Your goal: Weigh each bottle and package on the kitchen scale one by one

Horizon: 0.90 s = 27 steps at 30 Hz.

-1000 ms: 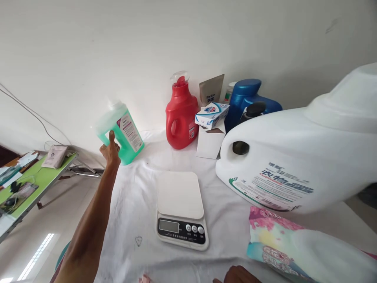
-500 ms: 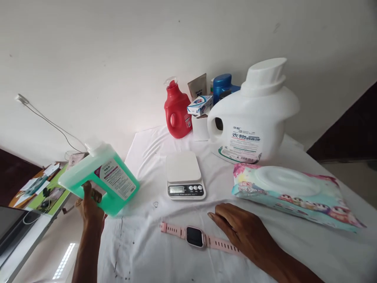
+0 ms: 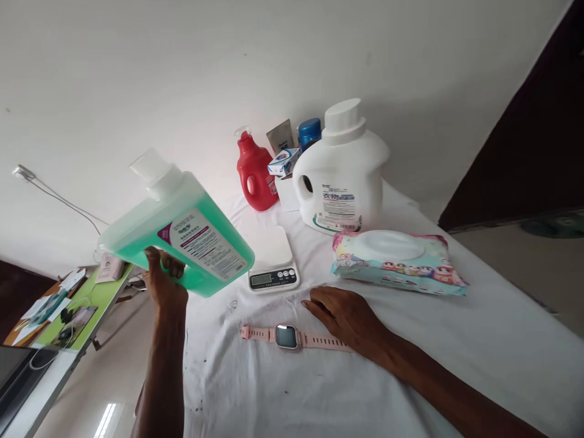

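green bottle (image 3: 182, 234) lifted higher, left hand (image 3: 165, 286), label unreadable

A plain white wall (image 3: 292, 67) fills the back, evenly lit. A thin cable (image 3: 59, 198) runs down it at left. The bench (image 3: 456, 353) wears a creased white cloth with dark specks. Left, a low green table (image 3: 98, 295) holds papers above pale glossy floor (image 3: 86, 401). Right, a dark panel (image 3: 524, 140), perhaps a door.
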Available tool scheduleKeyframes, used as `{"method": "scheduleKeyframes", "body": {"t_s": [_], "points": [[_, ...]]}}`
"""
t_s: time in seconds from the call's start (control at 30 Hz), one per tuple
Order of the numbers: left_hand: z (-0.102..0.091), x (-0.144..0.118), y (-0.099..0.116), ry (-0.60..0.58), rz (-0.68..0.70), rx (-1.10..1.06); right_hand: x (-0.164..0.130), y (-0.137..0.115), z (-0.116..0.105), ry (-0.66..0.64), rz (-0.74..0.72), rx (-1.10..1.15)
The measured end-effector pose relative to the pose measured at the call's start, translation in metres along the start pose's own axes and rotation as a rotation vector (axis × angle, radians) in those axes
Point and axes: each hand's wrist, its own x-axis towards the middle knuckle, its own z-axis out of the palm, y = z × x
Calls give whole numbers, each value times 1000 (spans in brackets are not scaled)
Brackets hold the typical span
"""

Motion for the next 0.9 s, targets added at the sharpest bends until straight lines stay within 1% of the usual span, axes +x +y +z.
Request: {"method": "scheduleKeyframes", "body": {"t_s": [0.1,0.2,0.3,0.4,0.53,0.67,0.77,0.9], "points": [[37,0,-12,7,-14,-142,0,1,1,-7,15,5],[67,-2,-22,-27,-44,-171,-1,2,2,-3,20,12],[87,-4,-32,-61,-46,-160,-1,2,2,13,11,18],[99,-5,-42,-94,-60,-142,0,1,2,33,12,20],[103,-2,-55,-91,-87,-171,1,0,1,35,16,26],[99,4,-61,-100,-123,-178,0,0,0,44,16,37],[93,6,-61,-170,-133,-129,0,0,0,49,10,45],[79,5,-62,-326,-69,-50,0,0,0,46,14,43]]}}
